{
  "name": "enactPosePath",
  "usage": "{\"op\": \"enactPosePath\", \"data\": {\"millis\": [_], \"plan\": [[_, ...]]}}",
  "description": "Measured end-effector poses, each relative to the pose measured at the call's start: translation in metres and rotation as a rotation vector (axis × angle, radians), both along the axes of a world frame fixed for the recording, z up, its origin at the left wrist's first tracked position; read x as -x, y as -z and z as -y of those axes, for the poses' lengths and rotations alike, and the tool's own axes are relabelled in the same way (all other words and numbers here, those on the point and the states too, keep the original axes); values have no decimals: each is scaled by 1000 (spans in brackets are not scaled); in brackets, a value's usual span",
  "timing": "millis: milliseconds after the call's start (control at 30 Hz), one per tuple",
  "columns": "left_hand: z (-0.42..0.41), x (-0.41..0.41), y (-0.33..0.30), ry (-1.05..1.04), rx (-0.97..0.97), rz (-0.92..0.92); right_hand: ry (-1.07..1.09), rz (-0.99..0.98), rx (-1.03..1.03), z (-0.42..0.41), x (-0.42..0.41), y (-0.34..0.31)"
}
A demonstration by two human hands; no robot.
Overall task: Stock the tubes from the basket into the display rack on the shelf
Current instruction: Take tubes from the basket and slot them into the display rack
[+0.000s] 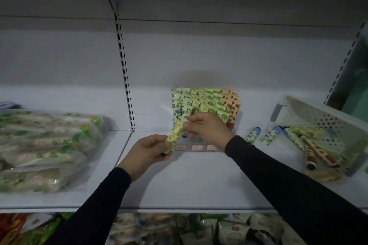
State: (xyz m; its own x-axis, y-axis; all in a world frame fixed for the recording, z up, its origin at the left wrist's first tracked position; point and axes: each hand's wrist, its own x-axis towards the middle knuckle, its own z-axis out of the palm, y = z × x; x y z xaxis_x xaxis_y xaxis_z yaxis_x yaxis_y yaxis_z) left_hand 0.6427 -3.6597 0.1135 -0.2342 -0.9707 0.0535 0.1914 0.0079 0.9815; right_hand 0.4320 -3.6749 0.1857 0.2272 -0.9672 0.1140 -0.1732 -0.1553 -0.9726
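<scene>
Well left of the grip, clear bags (45, 149) of packaged goods lie heaped on the white shelf (199, 181), beyond the slotted upright (127, 85). Nearer in, the left hand (147, 151) curls round the lower, capped end of a yellow-green tube (176, 130), thumb and fingers closed on it. That tube slants up and to the right, and its flat upper end is pinched between the thumb and fingertips of the right hand (207, 127). So both hands hold the one tube, in the air above the shelf, just in front of the rack (207, 105).

Directly behind the grip, the rack stands against the back wall, its tiers filled with upright tubes: blue-flowered ones at the left, yellow and green in the middle, red at the right. Small red-edged labels (197, 147) run along its front edge, just below the right hand.

Right of the grip, two blue-capped tubes (260, 135) lie loose on the shelf. Farther right, the white perforated basket (318, 117) sits tilted on the shelf, and more tubes lie in it, among them a red-patterned one (320, 157) with a dark cap.

Below the shelf edge, a lower tier shows packaged goods (219, 228).
</scene>
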Motion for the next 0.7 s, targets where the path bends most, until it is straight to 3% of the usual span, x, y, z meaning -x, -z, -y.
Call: {"op": "enactPosePath", "data": {"millis": [100, 267, 333, 400, 500, 700], "plan": [[0, 0, 3, 25, 43, 78, -10, 49, -7, 0, 0, 1], [2, 1, 11, 26, 101, 201, 61, -107, 110, -2, 5, 1], [6, -1, 16, -98, 157, 381, 128, -202, 221, -3, 9, -3], [8, -6, 21, -274, 239, 709, 193, -290, 323, -4, 15, -9], [8, -10, 31, -339, 415, 1087, 305, -383, 420, -4, 27, -17], [10, -7, 40, -310, 492, 1244, 469, -405, 514, -1, 39, -26]]}}
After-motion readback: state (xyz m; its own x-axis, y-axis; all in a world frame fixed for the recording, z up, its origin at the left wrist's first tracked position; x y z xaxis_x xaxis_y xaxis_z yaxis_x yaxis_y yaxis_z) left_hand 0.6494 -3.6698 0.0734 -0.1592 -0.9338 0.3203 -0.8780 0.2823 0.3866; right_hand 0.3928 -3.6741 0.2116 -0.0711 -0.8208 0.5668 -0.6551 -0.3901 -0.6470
